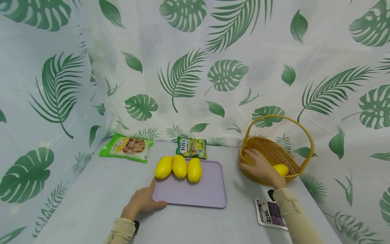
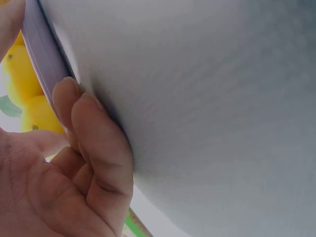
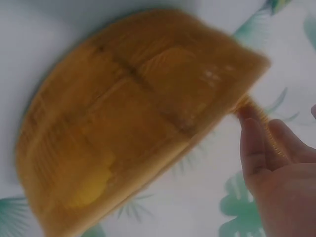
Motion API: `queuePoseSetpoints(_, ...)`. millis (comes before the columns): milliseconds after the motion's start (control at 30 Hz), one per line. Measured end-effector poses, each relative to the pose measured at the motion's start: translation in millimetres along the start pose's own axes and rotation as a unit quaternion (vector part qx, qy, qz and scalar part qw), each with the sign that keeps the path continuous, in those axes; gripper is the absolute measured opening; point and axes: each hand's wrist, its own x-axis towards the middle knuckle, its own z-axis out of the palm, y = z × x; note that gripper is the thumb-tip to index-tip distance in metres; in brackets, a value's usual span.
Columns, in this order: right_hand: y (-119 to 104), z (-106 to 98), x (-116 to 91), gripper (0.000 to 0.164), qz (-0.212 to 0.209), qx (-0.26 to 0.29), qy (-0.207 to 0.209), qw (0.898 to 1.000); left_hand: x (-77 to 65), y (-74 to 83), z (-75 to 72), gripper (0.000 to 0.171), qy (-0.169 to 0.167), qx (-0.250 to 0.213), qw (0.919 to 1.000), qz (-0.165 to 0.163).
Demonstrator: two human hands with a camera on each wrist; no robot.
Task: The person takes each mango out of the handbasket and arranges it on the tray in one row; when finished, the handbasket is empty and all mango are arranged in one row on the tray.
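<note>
Around the near-left corner of a lilac tray (image 1: 195, 195) is my left hand (image 1: 141, 202), its thumb along the front edge and its index finger by the left side. In the left wrist view its curled fingers (image 2: 101, 143) touch the tray's rim (image 2: 45, 54). Three yellow mangoes (image 1: 179, 166) lie side by side along the tray's back left. My right hand (image 1: 261, 166) is at the left side of a wicker basket (image 1: 259, 144). The right wrist view has its fingers on both sides of the handle's lower end (image 3: 261, 116). Another yellow mango (image 1: 281, 169) lies inside the basket.
A green-edged food bag (image 1: 128, 148) lies at the back left, and a green FOX'S candy bag (image 1: 192, 147) behind the tray. Partly under the right forearm is a purple and white packet (image 1: 269, 214). Leaf-print curtains (image 1: 195, 71) enclose the white table (image 1: 88, 200).
</note>
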Motion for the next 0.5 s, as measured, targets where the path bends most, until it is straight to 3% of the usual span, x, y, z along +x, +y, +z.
queuePoseSetpoints(500, 56, -29, -26, 0.085, 0.074, -0.053, -0.002, 0.996, 1.9, -1.0, 1.7, 0.118, 0.005, -0.001, 1.0000, 0.006)
